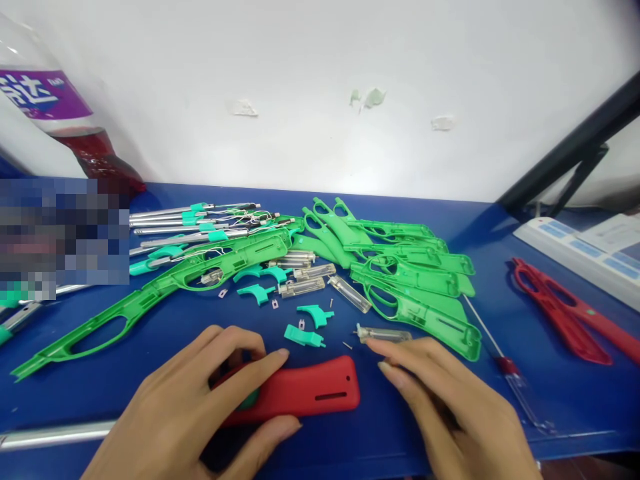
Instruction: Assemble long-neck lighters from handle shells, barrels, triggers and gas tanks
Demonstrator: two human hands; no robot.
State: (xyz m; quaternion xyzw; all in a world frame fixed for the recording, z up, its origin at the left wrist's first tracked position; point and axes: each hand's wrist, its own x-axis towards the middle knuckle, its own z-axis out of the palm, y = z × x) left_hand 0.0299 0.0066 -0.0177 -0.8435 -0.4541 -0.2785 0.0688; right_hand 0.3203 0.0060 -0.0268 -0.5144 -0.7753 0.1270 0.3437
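Note:
My left hand (210, 400) is closed around the red lighter handle (325, 387), which lies on its side at the front of the table. A dark green part (249, 400) shows under its fingers, and a silver tube (60, 435) sticks out to the left. My right hand (450, 407) hovers right of the handle, thumb and forefinger slightly apart, nothing visible between them. Just behind its forefinger lies a clear fuel tank (383, 334). A small screw (347, 345) is on the table close by. Teal triggers (304, 336) and more clear tanks (350, 293) lie beyond.
Green lighter shell halves (415, 313) are piled at the middle and right. Silver lighter tubes (195, 230) with wires lie at the left back. On the right are red shell halves (565, 313), a screwdriver (520, 387) and a white power strip (575, 250). A drink bottle (65, 100) stands back left.

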